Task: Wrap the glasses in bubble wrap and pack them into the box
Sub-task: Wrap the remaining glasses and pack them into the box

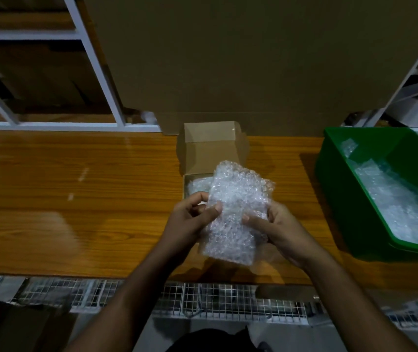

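Starting at the left, my left hand point(190, 217) grips the near-left edge of the bubble-wrapped bundle point(236, 212), its thumb pressed on the front face and its fingers curled behind, where I cannot see them. The bundle sits between my 2 hands, raised off the wooden table point(76, 199), and its long axis runs from near me up and slightly right, so its far end tips toward the open cardboard box point(210, 151). I cannot make out the glasses through the wrap, so I only take it that they are inside. That box lies directly beyond the bundle, its raised lid flap standing at the back and its open tray partly hidden behind the bundle's upper end; I see 1 pale wrapped shape point(197, 185) already lying in the tray's left part. My right hand point(274, 224) holds the bundle's right side, fingers curled round the edge with a fingertip across the front. Both hands are about equally near the box. I judge the wrapping near done, and the coming move is a short push forward and down along that long axis. Further right, well apart, stands a green bin point(335, 174) holding loose bubble wrap point(393, 199).
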A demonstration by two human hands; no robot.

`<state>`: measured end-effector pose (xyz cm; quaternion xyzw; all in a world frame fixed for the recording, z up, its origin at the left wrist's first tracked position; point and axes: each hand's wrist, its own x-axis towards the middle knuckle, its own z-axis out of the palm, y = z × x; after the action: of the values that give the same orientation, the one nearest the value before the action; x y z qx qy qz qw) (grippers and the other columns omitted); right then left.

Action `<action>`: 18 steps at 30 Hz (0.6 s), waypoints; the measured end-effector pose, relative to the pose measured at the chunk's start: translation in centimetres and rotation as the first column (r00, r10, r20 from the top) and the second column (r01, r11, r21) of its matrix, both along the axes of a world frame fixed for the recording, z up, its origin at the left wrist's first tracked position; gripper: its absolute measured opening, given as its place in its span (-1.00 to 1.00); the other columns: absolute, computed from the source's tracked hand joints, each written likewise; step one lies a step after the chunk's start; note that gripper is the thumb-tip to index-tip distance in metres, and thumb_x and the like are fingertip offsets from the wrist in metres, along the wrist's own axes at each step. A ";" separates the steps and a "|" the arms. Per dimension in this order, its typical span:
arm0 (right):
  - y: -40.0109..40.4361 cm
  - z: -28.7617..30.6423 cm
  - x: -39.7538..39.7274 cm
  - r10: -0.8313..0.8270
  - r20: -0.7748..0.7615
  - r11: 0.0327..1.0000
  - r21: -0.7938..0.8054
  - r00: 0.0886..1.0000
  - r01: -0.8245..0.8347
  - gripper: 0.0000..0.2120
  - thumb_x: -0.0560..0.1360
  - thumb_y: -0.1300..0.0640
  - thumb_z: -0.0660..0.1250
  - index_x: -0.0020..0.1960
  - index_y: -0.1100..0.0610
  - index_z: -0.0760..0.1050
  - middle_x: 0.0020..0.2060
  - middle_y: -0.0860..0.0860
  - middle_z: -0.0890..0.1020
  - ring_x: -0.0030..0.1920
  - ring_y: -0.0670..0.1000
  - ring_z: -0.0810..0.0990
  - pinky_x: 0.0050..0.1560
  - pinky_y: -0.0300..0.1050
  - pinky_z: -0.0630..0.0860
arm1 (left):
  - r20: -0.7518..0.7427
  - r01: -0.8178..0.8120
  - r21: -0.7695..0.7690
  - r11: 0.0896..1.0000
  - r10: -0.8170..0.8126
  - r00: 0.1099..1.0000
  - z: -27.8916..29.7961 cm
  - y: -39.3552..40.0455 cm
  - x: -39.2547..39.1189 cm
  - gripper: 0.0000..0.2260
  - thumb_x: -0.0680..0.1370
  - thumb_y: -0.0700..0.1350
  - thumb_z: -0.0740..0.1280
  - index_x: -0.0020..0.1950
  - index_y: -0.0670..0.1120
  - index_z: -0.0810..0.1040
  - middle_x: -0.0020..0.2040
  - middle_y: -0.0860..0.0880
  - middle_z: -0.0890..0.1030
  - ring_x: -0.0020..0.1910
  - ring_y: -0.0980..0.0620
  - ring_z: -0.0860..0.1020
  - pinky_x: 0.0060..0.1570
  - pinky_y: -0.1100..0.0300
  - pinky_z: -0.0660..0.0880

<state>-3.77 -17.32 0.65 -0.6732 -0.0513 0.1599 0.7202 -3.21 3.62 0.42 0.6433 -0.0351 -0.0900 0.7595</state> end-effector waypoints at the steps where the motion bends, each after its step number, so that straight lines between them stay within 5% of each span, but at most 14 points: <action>1: 0.0 0.2 -0.1 0.021 0.011 1.000 0.013 1.000 -0.021 -0.67 0.55 0.23 0.35 0.31 0.15 0.46 0.12 0.09 0.69 0.08 0.10 0.70 -0.04 -0.01 0.65 | 0.018 -0.001 -0.016 1.000 0.001 1.000 0.2 0.0 0.1 -0.90 0.56 -0.21 0.41 0.00 -0.20 0.54 -0.25 -0.09 0.61 -0.22 -0.04 0.60 -0.22 0.14 0.51; 5: 0.1 0.8 -0.2 -0.048 0.135 0.997 0.065 0.990 0.039 -0.74 0.49 0.30 0.37 0.14 0.09 0.65 0.03 0.10 0.72 0.06 0.14 0.69 -0.04 0.04 0.64 | 0.050 0.049 -0.080 0.996 -0.045 0.998 0.6 0.0 0.3 -0.90 0.52 -0.28 0.40 0.00 -0.14 0.64 -0.17 -0.15 0.68 -0.23 -0.07 0.65 -0.24 0.11 0.58; 8: -0.4 1.1 0.0 0.001 0.270 0.999 -0.049 0.963 0.013 -0.52 0.48 0.52 0.31 -0.14 -0.05 0.74 -0.13 0.00 0.74 -0.05 0.00 0.70 -0.08 -0.13 0.60 | -0.025 0.057 -0.104 0.993 -0.060 0.998 0.7 0.1 0.4 -0.85 0.45 -0.20 0.34 -0.11 -0.02 0.70 -0.21 -0.15 0.58 -0.32 -0.09 0.51 -0.34 0.09 0.46; 11: -0.8 1.1 0.3 0.054 0.383 0.992 -0.127 0.922 -0.005 -0.41 0.41 0.66 0.19 -0.17 0.03 0.74 -0.16 -0.06 0.68 -0.10 -0.07 0.65 -0.17 -0.24 0.55 | -0.216 0.069 -0.215 0.974 -0.116 0.969 1.1 -0.2 0.5 -0.72 0.60 -0.09 0.23 0.26 -0.04 0.59 0.04 -0.26 0.63 -0.07 -0.30 0.57 -0.16 -0.13 0.50; 15: -1.2 0.5 0.2 0.068 0.541 0.947 -0.298 0.838 0.116 -0.50 0.36 0.50 0.16 -0.15 0.03 0.73 -0.10 -0.13 0.63 -0.03 -0.07 0.63 -0.18 -0.24 0.55 | -0.257 0.165 -0.109 0.980 -0.188 0.948 0.4 -0.5 -0.2 -0.72 0.61 -0.02 0.29 0.22 -0.16 0.57 0.12 -0.28 0.66 0.05 -0.24 0.66 -0.07 -0.07 0.63; 18: -0.9 -0.1 -0.2 -0.006 0.398 0.969 -0.223 0.918 0.103 -0.60 0.42 0.37 0.20 0.00 0.01 0.68 -0.03 -0.09 0.67 -0.01 -0.05 0.65 -0.13 -0.19 0.58 | -0.179 0.139 -0.039 0.990 -0.143 0.973 -0.8 -0.4 -0.6 -0.79 0.56 -0.21 0.38 0.17 -0.24 0.59 0.11 -0.29 0.66 0.07 -0.26 0.65 0.02 -0.15 0.58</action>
<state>-3.93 -18.21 0.57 -0.7744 -0.1566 0.0061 0.6130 -3.85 3.18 -0.41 0.6184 -0.0126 -0.2012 0.7595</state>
